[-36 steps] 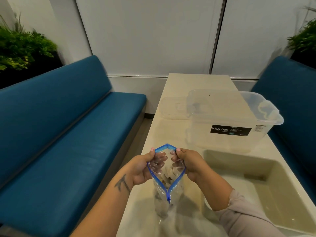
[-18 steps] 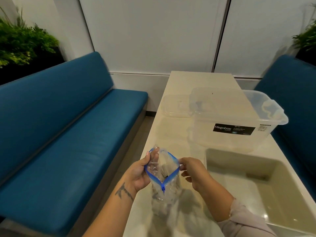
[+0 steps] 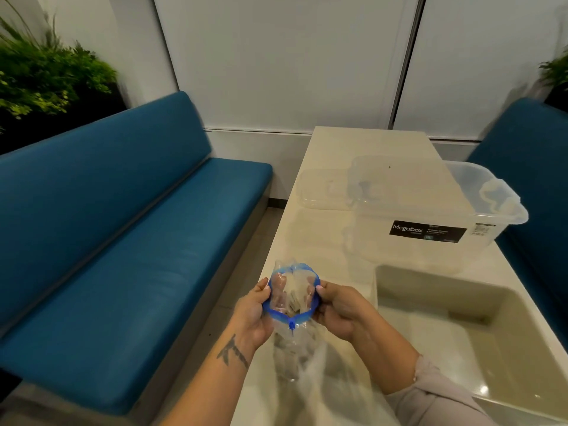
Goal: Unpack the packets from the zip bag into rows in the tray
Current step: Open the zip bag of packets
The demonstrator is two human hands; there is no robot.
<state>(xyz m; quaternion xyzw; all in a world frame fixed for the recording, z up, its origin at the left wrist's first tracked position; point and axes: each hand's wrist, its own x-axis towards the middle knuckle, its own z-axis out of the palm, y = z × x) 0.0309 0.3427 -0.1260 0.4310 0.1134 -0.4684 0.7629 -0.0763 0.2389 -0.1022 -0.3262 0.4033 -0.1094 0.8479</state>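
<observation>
- Since half a second back, we are spreading the zip bag wider; its blue mouth is now rounder and lifted slightly towards us.
- We are pinching the bag's rim with our left hand on one side and our right hand on the other, both clamped on the plastic, so the opening stays wide for reaching in.
- We are seeing the packets lying inside the bag, none out yet.
- We are keeping the bag just beside the tray, on its left, probably for short transfers.
- We are leaving the clear storage box beyond the tray.
</observation>
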